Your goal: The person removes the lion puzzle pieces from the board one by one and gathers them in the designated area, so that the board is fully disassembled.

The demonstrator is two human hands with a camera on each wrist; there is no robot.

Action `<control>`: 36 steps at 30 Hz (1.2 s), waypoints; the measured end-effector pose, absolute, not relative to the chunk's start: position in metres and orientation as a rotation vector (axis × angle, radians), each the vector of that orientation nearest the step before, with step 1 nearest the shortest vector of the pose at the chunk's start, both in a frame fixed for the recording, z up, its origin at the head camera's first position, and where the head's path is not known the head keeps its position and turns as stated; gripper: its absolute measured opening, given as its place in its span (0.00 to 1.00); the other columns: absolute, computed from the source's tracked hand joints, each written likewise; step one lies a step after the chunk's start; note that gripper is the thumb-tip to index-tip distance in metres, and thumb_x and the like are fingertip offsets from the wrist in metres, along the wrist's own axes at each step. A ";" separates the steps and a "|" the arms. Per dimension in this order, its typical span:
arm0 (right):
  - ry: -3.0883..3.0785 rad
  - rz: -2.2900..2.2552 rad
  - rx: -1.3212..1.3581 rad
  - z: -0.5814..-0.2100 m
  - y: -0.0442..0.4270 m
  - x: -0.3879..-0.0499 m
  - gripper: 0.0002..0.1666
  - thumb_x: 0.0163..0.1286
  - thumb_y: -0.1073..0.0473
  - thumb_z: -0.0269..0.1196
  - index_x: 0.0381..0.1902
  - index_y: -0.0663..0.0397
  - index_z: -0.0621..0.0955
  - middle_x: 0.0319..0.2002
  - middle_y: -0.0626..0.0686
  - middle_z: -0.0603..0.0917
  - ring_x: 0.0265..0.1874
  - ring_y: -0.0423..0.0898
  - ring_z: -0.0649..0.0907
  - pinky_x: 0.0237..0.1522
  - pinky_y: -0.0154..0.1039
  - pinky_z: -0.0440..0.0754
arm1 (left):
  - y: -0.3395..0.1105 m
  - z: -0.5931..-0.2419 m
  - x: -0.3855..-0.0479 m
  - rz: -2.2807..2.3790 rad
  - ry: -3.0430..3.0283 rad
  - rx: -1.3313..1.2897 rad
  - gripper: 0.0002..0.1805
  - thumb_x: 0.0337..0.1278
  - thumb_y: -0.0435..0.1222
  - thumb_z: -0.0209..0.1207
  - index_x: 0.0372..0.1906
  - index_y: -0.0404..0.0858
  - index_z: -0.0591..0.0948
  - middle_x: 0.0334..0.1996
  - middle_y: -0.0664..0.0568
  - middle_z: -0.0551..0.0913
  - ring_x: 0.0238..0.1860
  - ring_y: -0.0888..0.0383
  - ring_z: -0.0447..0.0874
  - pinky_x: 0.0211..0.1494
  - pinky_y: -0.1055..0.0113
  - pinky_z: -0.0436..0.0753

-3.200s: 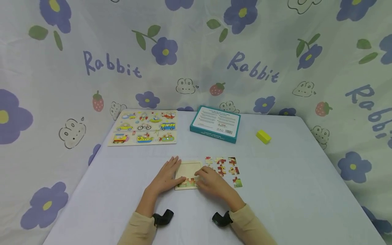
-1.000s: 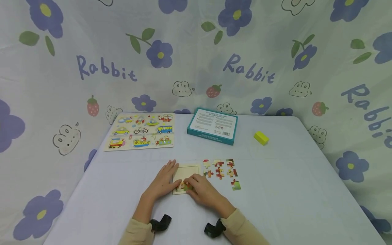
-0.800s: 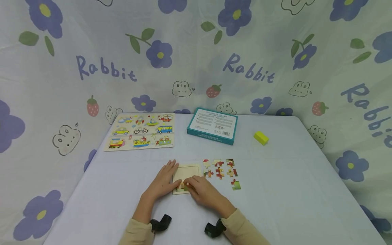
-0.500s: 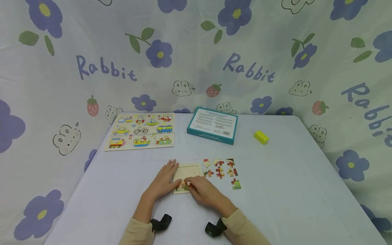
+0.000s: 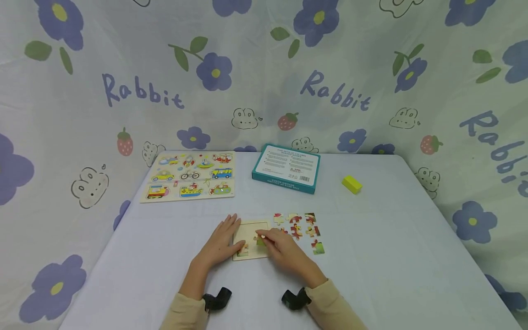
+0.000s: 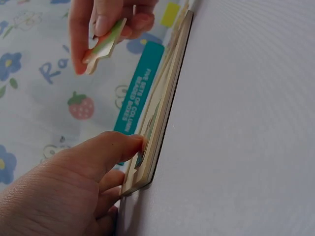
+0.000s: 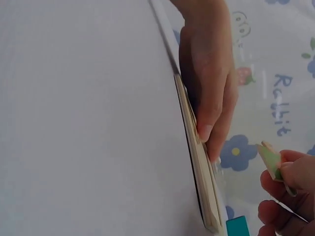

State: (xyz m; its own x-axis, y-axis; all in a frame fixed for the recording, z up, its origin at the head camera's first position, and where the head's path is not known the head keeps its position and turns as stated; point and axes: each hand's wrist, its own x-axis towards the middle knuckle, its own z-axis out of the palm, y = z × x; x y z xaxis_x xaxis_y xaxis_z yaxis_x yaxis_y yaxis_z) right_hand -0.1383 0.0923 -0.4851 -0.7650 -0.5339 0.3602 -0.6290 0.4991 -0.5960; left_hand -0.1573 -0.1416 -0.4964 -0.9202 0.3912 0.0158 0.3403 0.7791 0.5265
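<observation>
My right hand (image 5: pixel 288 252) pinches a green jigsaw puzzle piece (image 5: pixel 261 240) between thumb and fingers, raised above the wooden puzzle tray (image 5: pixel 251 228). In the left wrist view this puzzle piece (image 6: pixel 106 45) shows its knobs and is tilted, apart from the tray. Along the tray's left side my left hand (image 5: pixel 218 240) rests with fingers straight, its thumb pressing near another puzzle piece (image 5: pixel 243 250) in the lower left corner. The thumb covers part of that piece. Several loose puzzle pieces (image 5: pixel 296 231) lie right of the tray, partly hidden by the right hand.
A teal box (image 5: pixel 286 168) stands at the back centre, with a yellow block (image 5: pixel 352 184) to its right. At the back left lies a wooden vehicle puzzle board (image 5: pixel 187 177). White cloth (image 5: pixel 392 256) covers the table. A patterned curtain (image 5: pixel 264 73) hangs behind.
The right hand worked low in the tray beside the corner piece; it has now lifted a puzzle piece up and to the right. The left hand has stayed on the tray's left side.
</observation>
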 end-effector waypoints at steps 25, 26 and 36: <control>-2.684 1.111 0.584 -0.478 0.143 -0.147 0.18 0.60 0.64 0.64 0.49 0.50 0.79 0.26 0.41 0.76 0.25 0.37 0.72 0.27 0.30 0.75 | -0.142 -0.495 -0.157 0.836 2.847 0.618 0.39 0.58 0.49 0.55 0.68 0.31 0.58 0.70 0.41 0.51 0.71 0.48 0.42 0.70 0.54 0.44; -2.687 1.103 0.578 -0.478 0.144 -0.148 0.18 0.60 0.64 0.64 0.50 0.51 0.79 0.26 0.41 0.76 0.25 0.37 0.72 0.27 0.31 0.75 | -0.142 -0.495 -0.157 0.833 2.847 0.616 0.39 0.58 0.49 0.55 0.68 0.31 0.58 0.70 0.41 0.51 0.71 0.48 0.42 0.70 0.54 0.44; -2.759 1.080 0.469 -0.481 0.154 -0.147 0.17 0.60 0.63 0.64 0.48 0.51 0.80 0.30 0.42 0.78 0.27 0.38 0.73 0.30 0.33 0.76 | -0.142 -0.495 -0.157 0.826 2.848 0.615 0.39 0.58 0.48 0.55 0.68 0.31 0.58 0.70 0.42 0.51 0.71 0.48 0.41 0.71 0.54 0.44</control>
